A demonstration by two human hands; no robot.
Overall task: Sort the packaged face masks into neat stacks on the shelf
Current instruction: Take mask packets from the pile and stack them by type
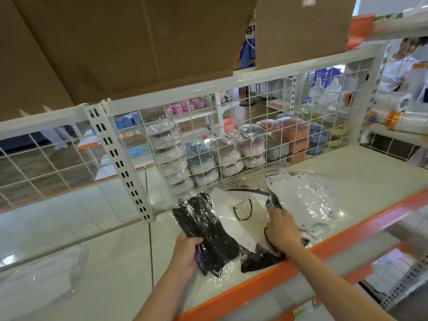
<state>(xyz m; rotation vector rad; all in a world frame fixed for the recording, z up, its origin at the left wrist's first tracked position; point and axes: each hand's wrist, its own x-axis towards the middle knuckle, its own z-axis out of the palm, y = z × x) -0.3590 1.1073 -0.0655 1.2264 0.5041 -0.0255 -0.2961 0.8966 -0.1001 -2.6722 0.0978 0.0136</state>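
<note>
While a faint pack of white masks (39,272) lies alone at the lower left of the frame, the sorting looks to be in its early part, since most of the packs sit loose near the middle of the shelf (361,172). Just right of that, the left hand (185,256) grips a wrapped bundle of black masks (208,230), fingers and thumb curled round its lower end, lifted or tilted over the shelf; whether it touches the shelf I cannot tell. Beside it lies a pale pack with a black ear loop (240,213), overlapping a white pack and a dark pack (257,260) at the orange front edge. The right hand (281,230) rests on this heap, fingers bent down onto the wrappers; what it pinches, if anything, is unclear. Further right a crinkled clear-wrapped white pack (303,195) lies flat and apart. No neat stack shows on this side of the wire grid (254,126); the tidy stacks seen through the grid seem to stand on another shelf. By my judgement nearly all the stacking remains.
</note>
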